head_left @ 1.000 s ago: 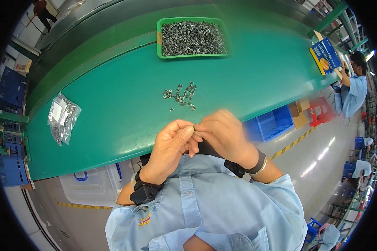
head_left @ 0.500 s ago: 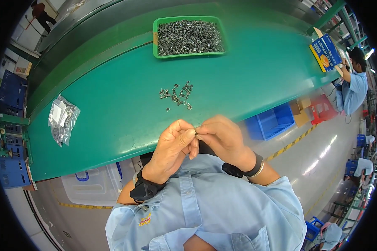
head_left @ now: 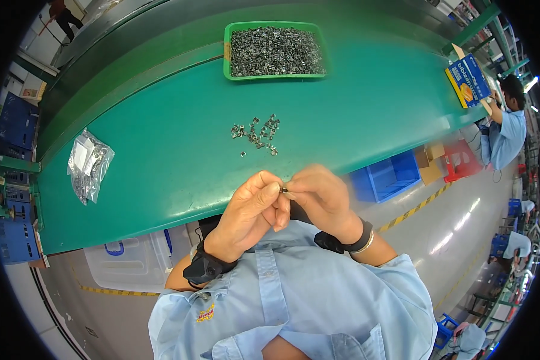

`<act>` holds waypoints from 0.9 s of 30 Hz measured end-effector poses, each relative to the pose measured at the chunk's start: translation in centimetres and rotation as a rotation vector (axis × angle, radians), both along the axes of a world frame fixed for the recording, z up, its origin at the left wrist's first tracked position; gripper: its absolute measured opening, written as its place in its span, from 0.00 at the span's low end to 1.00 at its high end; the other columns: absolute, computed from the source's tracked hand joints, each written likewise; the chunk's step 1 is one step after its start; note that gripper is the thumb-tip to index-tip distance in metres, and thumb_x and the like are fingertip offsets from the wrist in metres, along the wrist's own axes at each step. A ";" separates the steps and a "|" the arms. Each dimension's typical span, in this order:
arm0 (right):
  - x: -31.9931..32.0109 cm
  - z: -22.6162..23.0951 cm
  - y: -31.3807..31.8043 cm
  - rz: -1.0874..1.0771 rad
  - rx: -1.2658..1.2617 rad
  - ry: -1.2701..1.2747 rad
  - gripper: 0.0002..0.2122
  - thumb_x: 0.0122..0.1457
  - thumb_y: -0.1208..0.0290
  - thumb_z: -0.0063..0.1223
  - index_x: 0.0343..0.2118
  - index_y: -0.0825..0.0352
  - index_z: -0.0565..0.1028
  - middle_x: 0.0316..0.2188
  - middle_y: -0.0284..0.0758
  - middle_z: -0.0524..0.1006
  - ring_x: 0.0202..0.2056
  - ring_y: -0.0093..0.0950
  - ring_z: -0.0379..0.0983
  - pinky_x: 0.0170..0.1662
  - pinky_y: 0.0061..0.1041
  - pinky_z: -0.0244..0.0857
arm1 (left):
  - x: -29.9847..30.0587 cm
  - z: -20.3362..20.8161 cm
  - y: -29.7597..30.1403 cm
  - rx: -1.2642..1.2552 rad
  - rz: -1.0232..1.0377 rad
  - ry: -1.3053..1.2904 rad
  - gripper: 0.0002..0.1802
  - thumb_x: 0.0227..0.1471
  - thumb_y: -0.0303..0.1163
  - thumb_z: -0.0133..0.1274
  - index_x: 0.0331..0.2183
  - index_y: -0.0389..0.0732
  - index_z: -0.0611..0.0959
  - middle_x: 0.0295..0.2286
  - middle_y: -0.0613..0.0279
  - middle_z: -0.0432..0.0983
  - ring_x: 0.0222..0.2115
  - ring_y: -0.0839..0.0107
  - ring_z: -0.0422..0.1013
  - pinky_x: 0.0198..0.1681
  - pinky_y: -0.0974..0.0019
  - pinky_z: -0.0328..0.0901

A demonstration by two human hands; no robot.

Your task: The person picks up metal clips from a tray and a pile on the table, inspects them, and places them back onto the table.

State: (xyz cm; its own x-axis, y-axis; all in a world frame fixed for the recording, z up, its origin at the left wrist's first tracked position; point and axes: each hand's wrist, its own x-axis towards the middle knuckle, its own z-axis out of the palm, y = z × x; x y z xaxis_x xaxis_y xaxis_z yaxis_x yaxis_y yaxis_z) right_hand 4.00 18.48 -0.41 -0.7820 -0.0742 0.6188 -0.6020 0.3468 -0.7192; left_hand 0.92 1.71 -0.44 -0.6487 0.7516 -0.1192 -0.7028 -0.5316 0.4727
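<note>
Above my lap, just off the table's near edge, my left hand point(head_left: 250, 204) and my right hand point(head_left: 319, 195) meet fingertip to fingertip. Between them they pinch a small dark metal piece point(head_left: 284, 190), mostly covered by the fingers. Its exact kind is too small to make out. Farther out on the green table point(head_left: 180, 150) lies a loose scatter of small shiny metal pieces point(head_left: 258, 133). Behind it stands a green tray point(head_left: 276, 77) heaped with many similar-looking small pieces point(head_left: 276, 51).
A clear plastic bag point(head_left: 89, 167) of parts lies at the table's left. At the far right are a blue and yellow box point(head_left: 467, 81) and a co-worker point(head_left: 505, 132). Below the table edge stand a blue bin point(head_left: 387, 177) and a clear lidded box point(head_left: 126, 261).
My hands stay together in nearly the same place. The small dark piece shows more between the fingertips now. The whole view has shifted slightly.
</note>
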 end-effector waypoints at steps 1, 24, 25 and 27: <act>0.0 0.1 -0.1 0.011 -0.009 -0.007 0.09 0.49 0.83 0.57 0.33 0.66 0.73 0.28 0.33 0.75 0.28 0.29 0.71 0.29 0.24 0.64 | 0.0 -0.1 0.0 0.002 0.002 -0.001 0.08 0.58 0.35 0.46 0.33 0.40 0.72 0.26 0.59 0.75 0.18 0.72 0.67 0.22 0.68 0.61; -5.2 4.6 3.3 -0.122 0.208 -0.107 0.02 0.52 0.76 0.55 0.28 0.68 0.74 0.27 0.35 0.75 0.29 0.27 0.73 0.33 0.24 0.67 | -1.0 1.0 -0.8 -0.163 0.097 0.122 0.10 0.59 0.35 0.44 0.39 0.40 0.70 0.25 0.61 0.73 0.20 0.74 0.68 0.23 0.72 0.62; -7.0 5.3 3.8 -0.177 0.212 -0.132 0.03 0.53 0.75 0.54 0.29 0.68 0.75 0.27 0.35 0.75 0.29 0.27 0.73 0.34 0.24 0.67 | -1.1 0.9 -0.9 -0.156 0.096 0.122 0.10 0.59 0.35 0.44 0.39 0.40 0.70 0.25 0.61 0.73 0.20 0.74 0.68 0.23 0.72 0.62; -11.0 6.2 4.9 -0.234 0.220 -0.154 0.04 0.54 0.74 0.54 0.30 0.68 0.75 0.27 0.35 0.76 0.30 0.27 0.73 0.35 0.24 0.67 | -1.2 0.5 -1.3 -0.159 0.075 0.126 0.10 0.59 0.34 0.44 0.39 0.40 0.70 0.24 0.61 0.73 0.20 0.74 0.68 0.23 0.72 0.62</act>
State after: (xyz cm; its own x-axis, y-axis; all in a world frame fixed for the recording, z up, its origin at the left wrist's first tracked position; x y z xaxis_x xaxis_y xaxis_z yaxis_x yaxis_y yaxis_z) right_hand -7.02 23.41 5.80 -0.8765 -0.0005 0.4815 -0.3784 0.6190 -0.6882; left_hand -0.29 0.42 0.06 -0.7192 0.6790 -0.1472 -0.5945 -0.4917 0.6362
